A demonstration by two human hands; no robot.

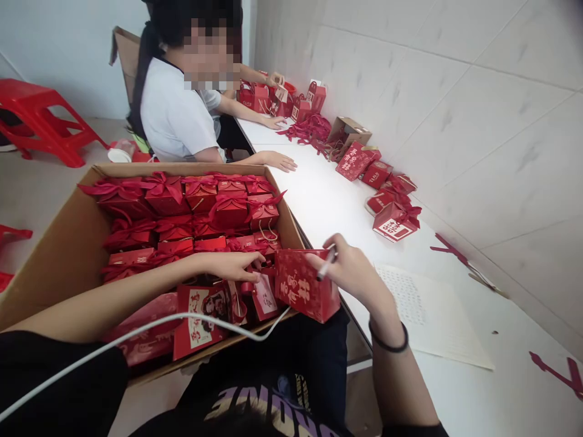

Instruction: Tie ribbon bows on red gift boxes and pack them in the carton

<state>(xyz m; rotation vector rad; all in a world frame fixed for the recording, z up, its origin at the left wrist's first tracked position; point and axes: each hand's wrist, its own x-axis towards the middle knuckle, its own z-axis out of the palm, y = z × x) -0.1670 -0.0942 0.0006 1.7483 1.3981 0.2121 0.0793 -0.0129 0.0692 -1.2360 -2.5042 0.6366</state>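
Note:
My right hand [353,273] is closed on the top edge of a red gift box [298,284] with pale lettering, and a white pen [327,264] with a dark end sits between its fingers. The gift box is held tilted at the carton's near right corner. Over the carton [50,261], my left hand [234,266] reaches out with curved fingers apart, just above a small red object [248,287] and a pink card [264,296]. Whether its fingertips touch them I cannot tell. Rows of red gift boxes with ribbon bows [164,193] fill the carton.
A white table [314,200] runs along the tiled wall, bearing more red boxes [396,221], a ribbon pile [310,128] and a written sheet [432,315]. A white cable [191,315] crosses in front. Co-workers sit beyond; one's hand [280,161] rests on the table. Red stools [50,115] stand left.

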